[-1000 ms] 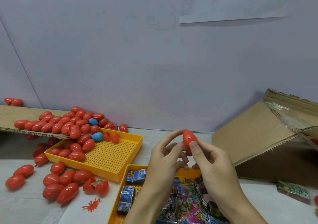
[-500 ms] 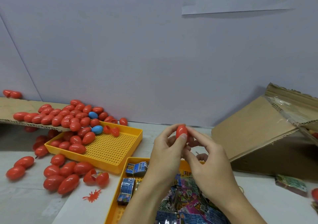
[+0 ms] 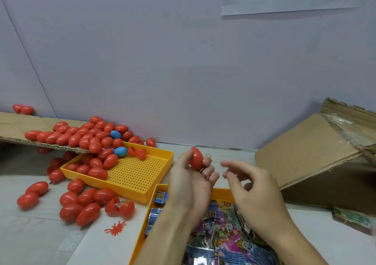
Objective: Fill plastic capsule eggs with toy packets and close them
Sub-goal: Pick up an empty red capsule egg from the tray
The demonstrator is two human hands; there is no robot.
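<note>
My left hand (image 3: 191, 181) grips a closed red capsule egg (image 3: 197, 158) between thumb and fingers, held above the near yellow tray (image 3: 151, 209). That tray holds several colourful toy packets (image 3: 221, 238). My right hand (image 3: 252, 185) hovers just right of the egg with its fingers loosely curled, holding nothing. An open red egg (image 3: 120, 206) lies on the table to the left. Several closed red eggs (image 3: 81, 205) lie around it.
A second yellow perforated tray (image 3: 134, 173) sits at the left, with red eggs and a blue egg (image 3: 120, 151) spilling in from a cardboard sheet (image 3: 12, 125). A tilted cardboard box (image 3: 311, 154) stands at the right. A red toy splat (image 3: 116, 228) lies near the front.
My right hand has let go of the red egg and drawn away to the right. The left hand now holds the egg alone.
</note>
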